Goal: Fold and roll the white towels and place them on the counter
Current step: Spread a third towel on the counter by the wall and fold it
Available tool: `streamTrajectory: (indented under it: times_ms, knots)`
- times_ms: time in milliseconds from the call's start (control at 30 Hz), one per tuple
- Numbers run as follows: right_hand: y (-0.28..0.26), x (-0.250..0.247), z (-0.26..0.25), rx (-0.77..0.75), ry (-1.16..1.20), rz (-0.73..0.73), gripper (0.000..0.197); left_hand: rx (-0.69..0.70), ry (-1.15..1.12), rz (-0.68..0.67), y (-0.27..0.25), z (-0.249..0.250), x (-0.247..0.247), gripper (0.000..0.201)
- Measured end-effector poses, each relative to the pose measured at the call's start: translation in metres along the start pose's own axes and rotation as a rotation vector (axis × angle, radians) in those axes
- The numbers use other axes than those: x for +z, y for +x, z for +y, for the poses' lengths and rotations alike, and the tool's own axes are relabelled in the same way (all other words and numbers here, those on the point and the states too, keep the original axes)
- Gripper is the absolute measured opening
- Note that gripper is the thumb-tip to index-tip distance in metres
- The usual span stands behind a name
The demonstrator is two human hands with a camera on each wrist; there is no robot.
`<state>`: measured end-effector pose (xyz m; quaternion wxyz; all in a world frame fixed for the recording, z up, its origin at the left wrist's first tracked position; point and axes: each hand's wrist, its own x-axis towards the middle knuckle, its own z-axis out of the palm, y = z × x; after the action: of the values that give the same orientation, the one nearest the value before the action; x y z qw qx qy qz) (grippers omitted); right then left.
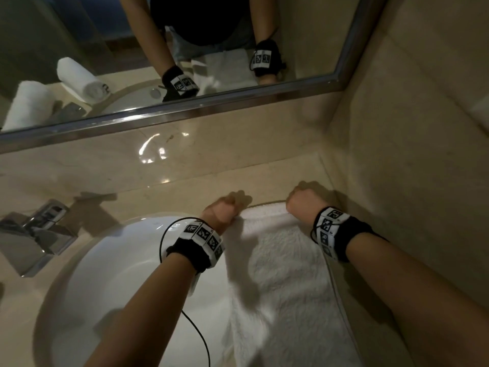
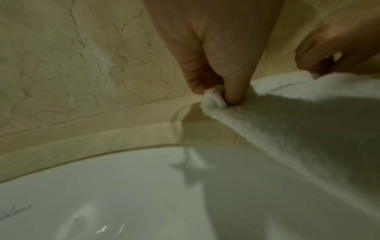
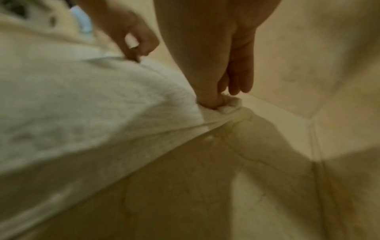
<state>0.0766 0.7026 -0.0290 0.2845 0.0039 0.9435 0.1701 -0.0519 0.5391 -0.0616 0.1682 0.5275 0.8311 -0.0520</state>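
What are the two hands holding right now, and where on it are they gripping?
One white towel. The left hand pinches its far left corner and the right hand pinches its far right corner, at the end nearest the mirror.

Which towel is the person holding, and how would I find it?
Start at the round white sink. The towel lies flat just right of it on the beige counter. Unlike the rolled towels in the mirror, it is unrolled, with left hand and right hand pinching its far corners.
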Motion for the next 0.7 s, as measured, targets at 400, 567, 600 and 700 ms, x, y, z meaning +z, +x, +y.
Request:
streamTrajectory:
  times_ms: [400,567,600,700]
  knots:
    - [-0.016,-0.003,-0.022,-0.007,0.018,-0.080,0.036,0.132,0.040,0.188,-0.033,0.010,0.028,0.049]
    - [-0.022,-0.007,-0.028,0.008,0.048,-0.102,0.025,0.051,-0.108,0.089,-0.036,0.008,0.029,0.037]
    - [-0.023,-0.006,-0.024,0.050,0.109,-0.103,0.029,0.020,-0.119,0.074,-0.036,0.014,0.018,0.038]
    - [-0.024,-0.006,-0.011,0.218,0.294,-0.041,0.028,-0.065,-0.079,-0.003,-0.036,0.027,-0.010,0.036]
